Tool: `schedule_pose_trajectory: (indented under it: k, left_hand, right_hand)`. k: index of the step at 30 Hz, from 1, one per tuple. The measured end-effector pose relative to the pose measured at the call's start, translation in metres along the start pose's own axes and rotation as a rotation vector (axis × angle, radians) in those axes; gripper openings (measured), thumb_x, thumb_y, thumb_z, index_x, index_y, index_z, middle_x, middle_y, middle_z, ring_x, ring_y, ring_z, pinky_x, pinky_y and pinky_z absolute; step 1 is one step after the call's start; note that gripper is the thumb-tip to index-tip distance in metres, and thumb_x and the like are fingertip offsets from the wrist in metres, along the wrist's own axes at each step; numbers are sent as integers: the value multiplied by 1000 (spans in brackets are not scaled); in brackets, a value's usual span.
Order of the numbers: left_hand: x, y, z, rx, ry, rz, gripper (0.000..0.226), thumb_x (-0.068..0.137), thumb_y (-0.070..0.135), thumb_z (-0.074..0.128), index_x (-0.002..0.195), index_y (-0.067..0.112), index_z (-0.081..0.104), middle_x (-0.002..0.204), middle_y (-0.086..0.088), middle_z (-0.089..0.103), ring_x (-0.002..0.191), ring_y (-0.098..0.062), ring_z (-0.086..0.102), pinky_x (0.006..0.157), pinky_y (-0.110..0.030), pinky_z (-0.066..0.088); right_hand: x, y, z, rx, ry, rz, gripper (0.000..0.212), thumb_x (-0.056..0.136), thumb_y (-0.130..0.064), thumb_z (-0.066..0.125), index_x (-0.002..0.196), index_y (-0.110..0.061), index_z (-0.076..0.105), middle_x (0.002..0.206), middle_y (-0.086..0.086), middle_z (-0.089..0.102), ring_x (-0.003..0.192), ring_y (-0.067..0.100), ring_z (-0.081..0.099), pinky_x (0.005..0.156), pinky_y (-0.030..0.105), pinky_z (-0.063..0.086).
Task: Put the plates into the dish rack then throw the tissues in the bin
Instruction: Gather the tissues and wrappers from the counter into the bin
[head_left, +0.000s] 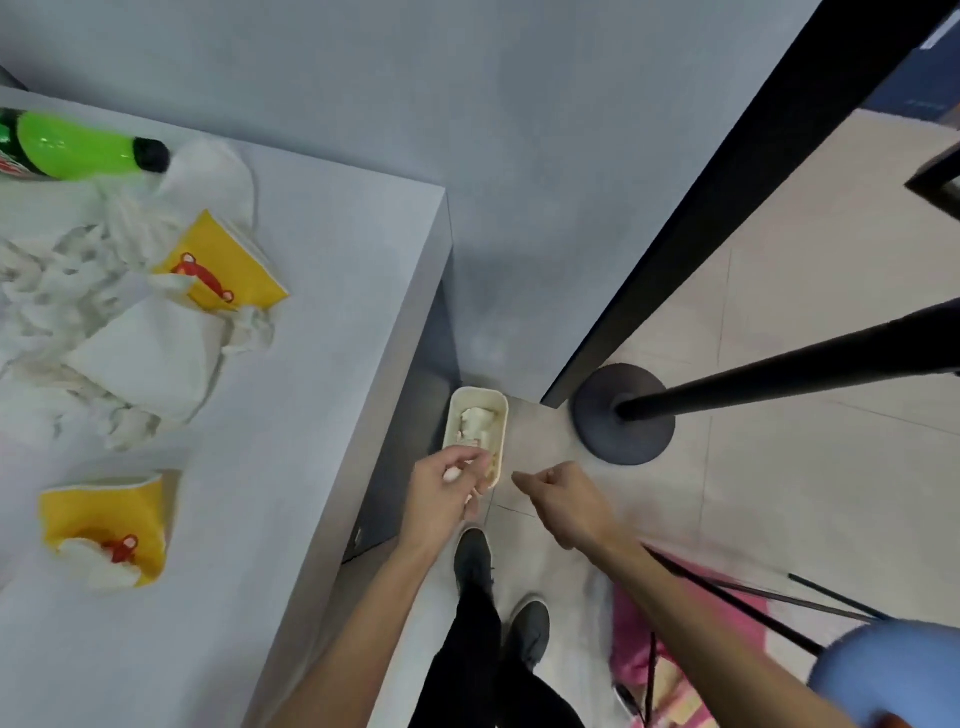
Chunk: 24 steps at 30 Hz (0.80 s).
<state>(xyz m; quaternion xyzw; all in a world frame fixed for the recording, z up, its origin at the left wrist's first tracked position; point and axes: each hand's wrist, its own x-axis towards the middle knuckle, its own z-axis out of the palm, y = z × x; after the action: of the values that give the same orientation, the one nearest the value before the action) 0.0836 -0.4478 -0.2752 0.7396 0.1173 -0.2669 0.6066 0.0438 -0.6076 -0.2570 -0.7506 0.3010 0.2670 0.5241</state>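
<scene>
One tissue (451, 474) pinched in left hand (448, 491), above bin (450, 415); right hand (563, 501) curled, empty

green bottle (78, 148) lying on table (322, 260); stand base (608, 441) on floor

Two yellow packets (221, 265) (104, 525) are counted, at ten and eight o'clock. One green bottle (78, 148) is seen at ten o'clock, one bin (502, 431) at six, one round stand base (597, 421) at four. Two hands (447, 491) (566, 501) and two shoes (472, 561) (530, 631) are counted at six. The crumpled tissues (78, 301) at nine cannot be counted.
</scene>
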Motion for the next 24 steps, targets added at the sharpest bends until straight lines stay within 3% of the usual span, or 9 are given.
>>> schedule_pose_trajectory:
  k: [3, 6, 9, 15, 18, 21, 24]
  left_hand:
    - [43, -31, 13, 33, 32, -41, 16, 91, 25, 70, 84, 12, 77, 59, 13, 62, 45, 1, 52, 44, -11, 37]
    - [93, -68, 29, -9, 62, -107, 35, 95, 28, 65, 63, 19, 73, 61, 9, 65, 52, 3, 50, 61, -23, 43]
    - [142, -113, 45, -13, 104, -139, 44, 98, 27, 62, 55, 14, 62, 54, 8, 57, 55, -4, 51, 65, -27, 40]
    - [230, -206, 69, 203, 72, -112, 46, 91, 31, 67, 54, 11, 47, 53, 3, 39, 55, -16, 38, 59, -30, 35]
    - [278, -244, 78, 280, 87, -118, 41, 90, 33, 66, 64, 3, 55, 57, -4, 45, 57, -22, 44, 57, -28, 39]
    - [320, -277, 85, 374, 67, -118, 26, 90, 30, 65, 69, 15, 61, 62, 3, 56, 54, -15, 52, 41, -16, 37]
    - [355, -308, 89, 458, 1, -134, 11, 89, 19, 63, 81, 27, 62, 80, 11, 58, 66, -7, 56, 37, -9, 34]
  right_hand:
    - [43, 24, 7, -6, 29, 50, 57, 96, -33, 58, 51, -16, 29, 42, 0, 29, 32, 15, 27, 42, 23, 28]
    - [92, 53, 15, 7, 64, 58, 56, 95, -34, 59, 51, -17, 29, 48, 1, 28, 38, 14, 25, 52, 28, 29]
    - [137, 83, 29, 30, 54, 70, 50, 95, -31, 59, 54, -14, 35, 52, 4, 31, 39, 14, 25, 50, 28, 29]
    - [218, 152, 66, 42, 26, 60, 46, 93, -28, 58, 55, -14, 37, 52, 4, 31, 41, 14, 24, 45, 26, 26]
    - [254, 183, 83, 30, 19, 40, 52, 92, -26, 59, 48, -18, 31, 45, -4, 30, 37, 10, 23, 43, 23, 26]
    - [287, 208, 96, 2, 16, 17, 56, 92, -25, 59, 45, -19, 29, 42, -8, 29, 36, 9, 23, 39, 20, 25]
    - [316, 227, 108, -22, 7, -14, 53, 91, -24, 58, 48, -19, 27, 50, -1, 31, 43, 11, 23, 40, 22, 22]
